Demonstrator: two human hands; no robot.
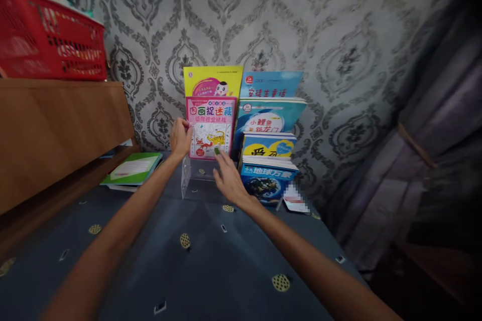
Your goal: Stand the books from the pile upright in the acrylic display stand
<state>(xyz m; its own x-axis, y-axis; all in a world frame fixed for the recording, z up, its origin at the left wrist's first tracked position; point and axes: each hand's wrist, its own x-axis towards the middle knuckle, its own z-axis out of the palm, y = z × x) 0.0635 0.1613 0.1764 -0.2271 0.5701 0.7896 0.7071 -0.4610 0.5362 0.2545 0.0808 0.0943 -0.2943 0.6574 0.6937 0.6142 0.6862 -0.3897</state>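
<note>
A pink picture book (211, 110) stands upright in a clear tiered stand (184, 180), in front of a taller yellow book (194, 77). My left hand (181, 138) is at the pink book's left edge, its fingers curled in against that edge. My right hand (229, 178) is in front of the book's lower right part, fingers spread and fingertips near the cover. The stand's front tier below the pink book holds no book. Just to the right, several blue and teal books (269, 183) stand in stepped rows.
A red basket (75, 42) sits on a wooden cabinet (60, 130) at the left. Green-covered books (131, 168) lie flat beside it. A card (295, 200) lies right of the blue books. Curtains (391, 170) hang at the right.
</note>
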